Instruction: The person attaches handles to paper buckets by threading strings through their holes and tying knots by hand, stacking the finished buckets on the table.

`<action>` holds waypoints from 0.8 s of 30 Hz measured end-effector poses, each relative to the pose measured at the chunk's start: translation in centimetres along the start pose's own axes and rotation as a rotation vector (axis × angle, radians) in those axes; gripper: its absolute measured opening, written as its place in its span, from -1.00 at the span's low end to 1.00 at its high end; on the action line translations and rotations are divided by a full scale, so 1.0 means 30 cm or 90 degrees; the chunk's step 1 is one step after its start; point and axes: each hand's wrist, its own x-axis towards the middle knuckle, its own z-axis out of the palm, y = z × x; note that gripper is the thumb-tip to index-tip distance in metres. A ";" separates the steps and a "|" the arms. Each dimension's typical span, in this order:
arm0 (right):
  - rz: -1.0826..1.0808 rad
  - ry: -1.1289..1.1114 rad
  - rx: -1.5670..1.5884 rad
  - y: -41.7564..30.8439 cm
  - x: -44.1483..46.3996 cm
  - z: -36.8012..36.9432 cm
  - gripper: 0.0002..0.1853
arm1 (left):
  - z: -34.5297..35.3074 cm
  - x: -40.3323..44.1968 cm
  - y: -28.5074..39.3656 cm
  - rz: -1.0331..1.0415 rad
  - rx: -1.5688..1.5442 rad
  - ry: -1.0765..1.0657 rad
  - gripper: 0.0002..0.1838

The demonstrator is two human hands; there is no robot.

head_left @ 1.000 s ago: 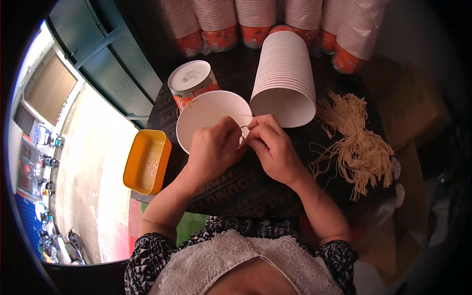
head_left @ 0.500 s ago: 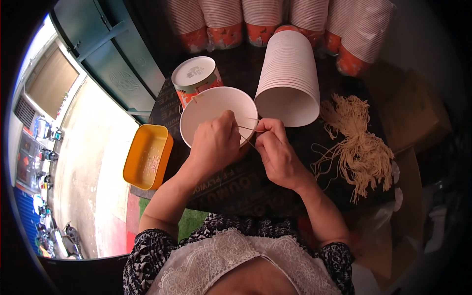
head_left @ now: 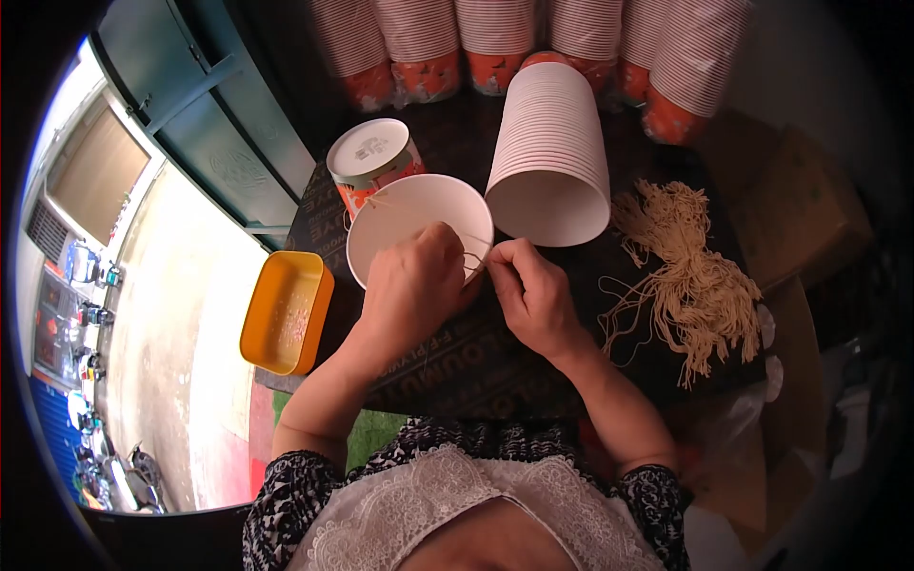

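At the white paper bucket's (head_left: 400, 219) rim, left hand's (head_left: 411, 285) fingers are curled, right hand's (head_left: 535, 293) pinched, both on thin string (head_left: 473, 257). Slim gap left of it, then yellow tub (head_left: 285, 309).

Well left of the left hand (head_left: 407, 287) are a teal metal door (head_left: 233, 143) and parked motorcycles (head_left: 141, 476); right of the right hand (head_left: 533, 293), a cardboard box (head_left: 809, 209).
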 end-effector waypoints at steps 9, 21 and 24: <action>0.114 0.039 0.099 -0.008 -0.007 0.041 -0.94 | -0.026 -0.043 0.016 0.059 -0.075 -0.020 -0.91; 0.128 0.041 0.093 -0.008 -0.010 0.054 -0.93 | -0.029 -0.046 0.015 0.043 -0.157 -0.030 -0.91; 0.121 0.036 0.090 -0.015 -0.002 0.049 -0.94 | -0.032 -0.038 0.027 0.037 -0.178 -0.032 -0.92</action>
